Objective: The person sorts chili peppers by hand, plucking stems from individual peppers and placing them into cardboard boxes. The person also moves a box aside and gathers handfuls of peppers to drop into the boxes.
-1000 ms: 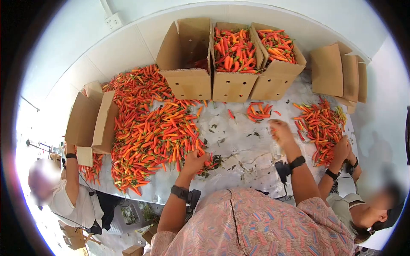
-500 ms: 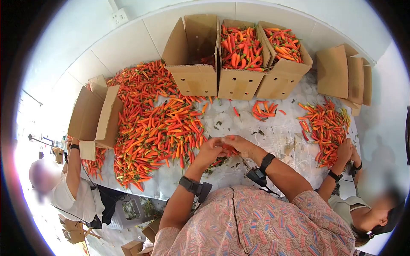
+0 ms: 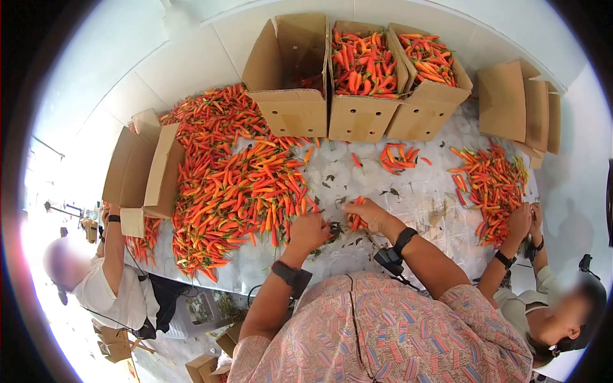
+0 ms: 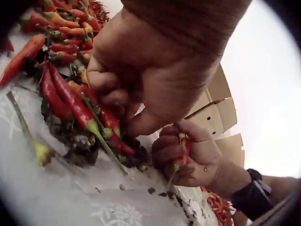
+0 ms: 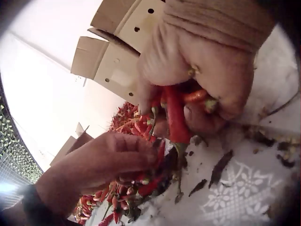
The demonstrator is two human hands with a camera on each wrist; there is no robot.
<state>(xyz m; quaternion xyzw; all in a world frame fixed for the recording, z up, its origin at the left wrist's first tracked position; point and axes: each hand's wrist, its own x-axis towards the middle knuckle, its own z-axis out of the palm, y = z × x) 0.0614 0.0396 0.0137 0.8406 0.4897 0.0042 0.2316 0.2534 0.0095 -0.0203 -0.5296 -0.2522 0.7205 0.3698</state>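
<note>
My left hand (image 3: 308,231) is at the right edge of the big chili pile (image 3: 239,191). In the left wrist view, this hand (image 4: 155,66) has curled fingers and thumb pinching at a red chili (image 4: 109,119), beside dark leafy scraps (image 4: 75,143); the fingertips are partly hidden. Just to its right, my right hand (image 3: 375,217) holds several chilies (image 3: 355,221) in curled fingers. The right wrist view shows a red chili (image 5: 176,117) and an orange one (image 5: 195,96) in this hand (image 5: 207,61), stems sticking out.
Behind stand a box (image 3: 290,115) with few chilies visible inside and two boxes filled with chilies (image 3: 361,118) (image 3: 421,115). A small chili group (image 3: 399,158) lies mid-table. Another pile (image 3: 491,185) is at right, beside a person's hands (image 3: 520,220). Another person (image 3: 115,287) is at left.
My right hand came in from the right, met my left hand at the pile's edge, then parted slightly from it. Chilies now show in its fingers. My left hand stayed near the pile.
</note>
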